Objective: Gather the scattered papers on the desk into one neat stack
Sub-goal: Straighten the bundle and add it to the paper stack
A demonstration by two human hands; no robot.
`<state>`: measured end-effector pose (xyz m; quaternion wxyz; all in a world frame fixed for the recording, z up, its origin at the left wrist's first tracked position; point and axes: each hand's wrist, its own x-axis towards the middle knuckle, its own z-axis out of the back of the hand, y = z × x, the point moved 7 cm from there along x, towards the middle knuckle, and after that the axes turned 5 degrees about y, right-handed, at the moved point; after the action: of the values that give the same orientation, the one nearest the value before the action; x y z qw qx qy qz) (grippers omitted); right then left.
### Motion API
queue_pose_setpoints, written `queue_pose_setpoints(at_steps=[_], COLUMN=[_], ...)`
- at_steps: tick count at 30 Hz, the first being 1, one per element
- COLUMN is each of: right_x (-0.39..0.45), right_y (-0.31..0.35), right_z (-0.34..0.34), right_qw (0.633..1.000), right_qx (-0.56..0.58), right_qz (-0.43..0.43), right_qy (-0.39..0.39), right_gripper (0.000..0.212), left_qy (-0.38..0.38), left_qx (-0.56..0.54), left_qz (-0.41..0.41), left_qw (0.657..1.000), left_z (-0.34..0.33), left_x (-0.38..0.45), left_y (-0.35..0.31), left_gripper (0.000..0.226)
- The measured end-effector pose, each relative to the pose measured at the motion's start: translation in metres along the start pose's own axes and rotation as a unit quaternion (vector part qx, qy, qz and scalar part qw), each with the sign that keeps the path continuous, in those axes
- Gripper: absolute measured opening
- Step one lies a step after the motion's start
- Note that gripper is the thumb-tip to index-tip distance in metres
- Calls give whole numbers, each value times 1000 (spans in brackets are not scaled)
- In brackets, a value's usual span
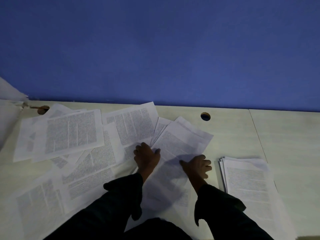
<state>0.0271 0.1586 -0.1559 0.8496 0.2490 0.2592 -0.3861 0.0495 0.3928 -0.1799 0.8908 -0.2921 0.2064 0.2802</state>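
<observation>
Several printed sheets point(72, 134) lie scattered and overlapping across the left and middle of the pale desk point(285, 132). A small fanned bundle of sheets point(180, 142) lies at the centre. My left hand point(146, 156) grips the bundle's left edge, thumb on top and fingers at the edge. My right hand point(197, 166) rests on the bundle's right side with the thumb stretched left across the paper and the fingers loosely bent at its right edge. A gathered stack of papers point(247, 179) lies on the desk to the right, apart from both hands.
A blue partition wall point(155, 49) rises along the desk's far edge. Two round cable holes sit near that edge, one at the right point(205, 116) and one at the left point(42, 110). A seam point(256, 132) crosses the desk at the right. More white paper point(8, 94) stands at far left.
</observation>
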Motion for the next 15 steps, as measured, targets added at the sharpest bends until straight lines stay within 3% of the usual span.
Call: queue_pose_setpoints(at_steps=[3,10,15], right_x=[-15,-9,-22], right_y=[9,-17,-24], right_z=[-11,-6,-11], right_qw=[1000,997,996], right_qx=[13,67,80], right_qz=[-14,-25,-11], right_qy=[23,26,32], right_gripper=[107,107,110], left_qy=[22,69,125], left_qx=[31,45,-110], left_qz=[9,52,68], left_qw=[999,995,984], left_z=[-9,-10,-22], left_x=[-12,-20,-26], left_y=[-10,3,13], left_gripper=[74,62,98])
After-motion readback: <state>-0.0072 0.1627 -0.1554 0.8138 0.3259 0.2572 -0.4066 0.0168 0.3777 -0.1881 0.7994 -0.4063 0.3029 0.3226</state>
